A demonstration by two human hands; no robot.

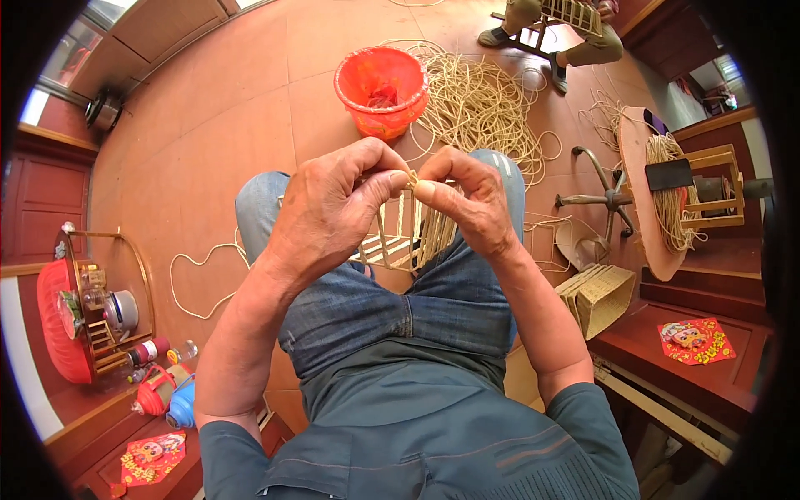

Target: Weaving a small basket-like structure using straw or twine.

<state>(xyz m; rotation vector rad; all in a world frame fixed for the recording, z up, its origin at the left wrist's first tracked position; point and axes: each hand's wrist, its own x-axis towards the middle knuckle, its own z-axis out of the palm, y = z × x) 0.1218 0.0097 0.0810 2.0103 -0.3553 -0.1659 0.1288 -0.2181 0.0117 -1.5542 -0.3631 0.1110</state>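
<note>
Between my knees is a small open frame of pale slats wound with straw-coloured cord, partly hidden by my hands. My left hand is closed at its upper corner, thumb and fingertips pinching a short piece of pale cord. My right hand meets it there, thumb and curled fingers pinching the same cord, so the fingertips of both hands nearly touch. The exact knot or loop between them is too small to make out.
Ahead lie a red bucket and a heap of cord. A co-worker's legs show beyond. At right are a wheeled chair base, a board and a woven basket. At left are thermoses and a red-cushioned seat.
</note>
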